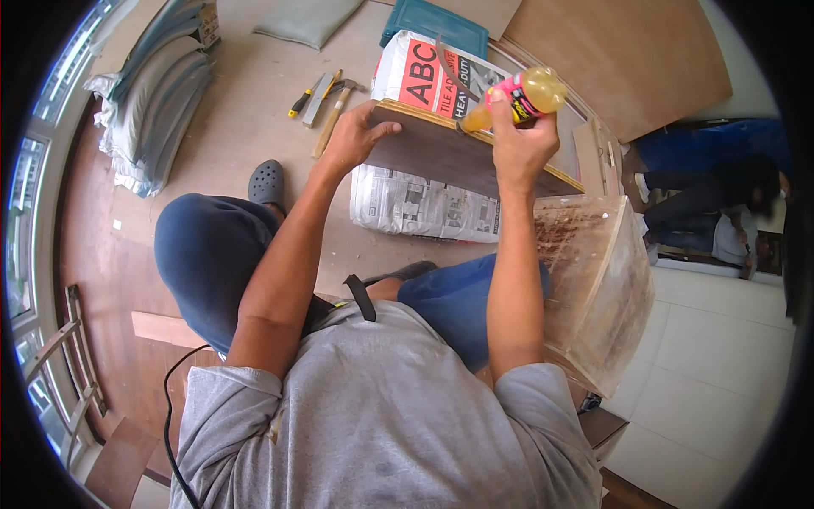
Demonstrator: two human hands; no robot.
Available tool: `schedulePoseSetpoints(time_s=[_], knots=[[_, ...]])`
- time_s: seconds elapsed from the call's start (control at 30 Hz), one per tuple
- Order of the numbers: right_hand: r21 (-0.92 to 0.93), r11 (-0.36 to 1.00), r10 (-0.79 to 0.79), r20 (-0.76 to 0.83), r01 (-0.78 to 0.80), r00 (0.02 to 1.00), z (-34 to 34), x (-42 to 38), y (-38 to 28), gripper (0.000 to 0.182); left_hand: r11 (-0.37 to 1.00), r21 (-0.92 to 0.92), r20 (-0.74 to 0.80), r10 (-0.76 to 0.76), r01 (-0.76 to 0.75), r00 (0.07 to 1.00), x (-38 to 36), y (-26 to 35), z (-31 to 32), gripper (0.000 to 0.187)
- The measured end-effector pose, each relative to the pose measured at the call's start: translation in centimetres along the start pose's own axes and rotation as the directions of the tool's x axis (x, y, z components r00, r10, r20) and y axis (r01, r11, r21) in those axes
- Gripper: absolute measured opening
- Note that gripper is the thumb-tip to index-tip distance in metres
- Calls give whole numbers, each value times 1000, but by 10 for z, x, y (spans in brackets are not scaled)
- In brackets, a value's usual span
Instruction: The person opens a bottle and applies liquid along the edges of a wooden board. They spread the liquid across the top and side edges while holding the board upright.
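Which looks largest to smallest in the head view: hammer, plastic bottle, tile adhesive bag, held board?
1. Tile adhesive bag and held board: too close to rank
2. Plastic bottle
3. Hammer

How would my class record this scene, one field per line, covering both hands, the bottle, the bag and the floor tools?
Left hand: holds the board near its left end
Right hand: grips the bottle
Bottle: tilted, neck towards the board's edge, yellowish liquid inside
Bag: marked "ABC Tile Adhesive"
Floor tools: hammer, yellow-and-black handle
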State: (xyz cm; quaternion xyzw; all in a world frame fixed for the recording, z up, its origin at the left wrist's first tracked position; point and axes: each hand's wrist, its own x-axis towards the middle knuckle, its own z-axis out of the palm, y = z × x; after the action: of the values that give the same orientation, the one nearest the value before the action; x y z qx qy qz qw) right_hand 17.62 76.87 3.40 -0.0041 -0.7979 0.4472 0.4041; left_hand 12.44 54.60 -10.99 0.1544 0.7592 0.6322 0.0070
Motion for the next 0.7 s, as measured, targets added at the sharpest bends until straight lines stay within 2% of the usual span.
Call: schedulePoseSetpoints(time_s=[0.1, 0.17, 0.23, 0.3, 0.37, 0.43, 0.5, 0.57, 0.63, 0.67, 0.7], knots=[[-82, 996, -43, 29, 46, 999, -3, 4, 2, 33, 1000, 17, -2, 6, -6, 1000, 1, -7, 0, 42], [-77, 995, 55, -76, -61, 996, -30, 12, 17, 32, 999, 48, 6, -25, 25, 1000, 2, -4, -2, 42], [-145, 985, 74, -109, -89, 991, -48, 16, 28, 32, 996, 75, 19, -56, 55, 998, 3, -5, -1, 42], [-136, 987, 61, -157, -83, 986, -56, 14, 32, 32, 999, 25, -13, 37, -37, 999, 3, -10, 2, 43], [-155, 985, 51, -129, -72, 990, -39, 13, 28, 34, 1000, 1, -3, 6, -6, 1000, 1, -5, 2, 44], [-81, 996, -37, -41, 34, 998, -12, 9, 12, 36, 1000, -18, 0, -25, 25, 1000, 2, -2, 1, 44], [-77, 997, -14, 18, 15, 1000, -1, 7, 2, 37, 999, 25, -20, 25, -25, 999, 1, -4, 1, 45], [-81, 997, 7, 77, -1, 997, -3, 8, 6, 37, 998, 56, -9, -5, 6, 1000, 1, -1, -1, 45], [-118, 991, -70, -50, 64, 996, -20, 14, 25, 35, 996, 81, -1, -33, 33, 999, 3, 0, -1, 45], [-109, 994, 22, -80, -31, 997, -34, 17, 14, 32, 999, 42, 2, -28, 28, 1000, 2, -3, -1, 47], [-121, 986, 91, -155, -111, 984, -47, 21, 31, 28, 1000, 2, 9, -25, 25, 1000, 2, -5, 0, 49]])
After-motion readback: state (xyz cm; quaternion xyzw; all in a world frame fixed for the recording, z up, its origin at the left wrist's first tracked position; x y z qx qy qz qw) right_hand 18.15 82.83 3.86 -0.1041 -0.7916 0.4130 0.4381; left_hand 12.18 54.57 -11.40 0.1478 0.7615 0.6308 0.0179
